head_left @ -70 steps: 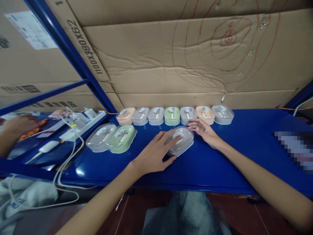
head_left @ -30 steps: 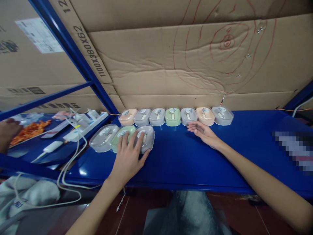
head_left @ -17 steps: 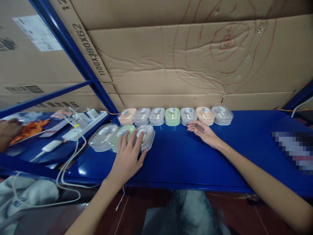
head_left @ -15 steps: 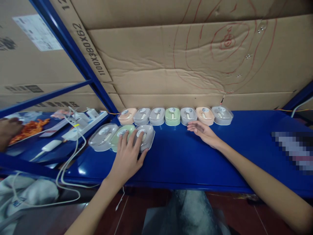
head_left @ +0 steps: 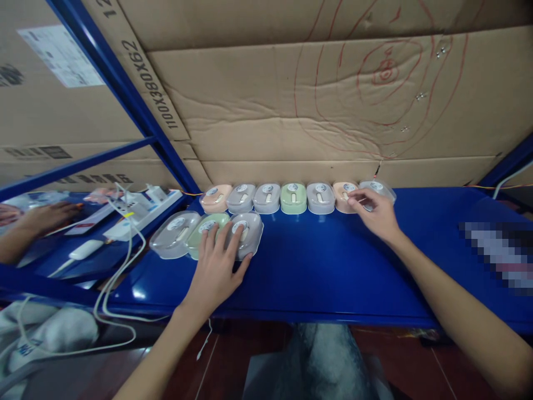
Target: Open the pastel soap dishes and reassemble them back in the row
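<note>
Facing the lap [head_left: 325, 358]: front edge of a blue table [head_left: 300, 272], its top stretching between both forearms [head_left: 449, 303].
Left hand [head_left: 216, 266]: fingers spread apart over a green box [head_left: 195, 239] and a grey box [head_left: 252, 236], hiding part of each.
Right side: pixelated patch [head_left: 503, 255], unreadable.
Right hand [head_left: 377, 216]: fingers bent at a peach box [head_left: 342, 203] in the back row [head_left: 293, 205], covering its corner and part of the end box [head_left: 386, 192]; whether fingertips pinch, I can't tell.
Cardboard [head_left: 258, 89]: stands close behind that row, cut off above.

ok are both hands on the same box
No, the left hand is on a gray front-row box, while the right hand is at a peach back-row box.
</note>
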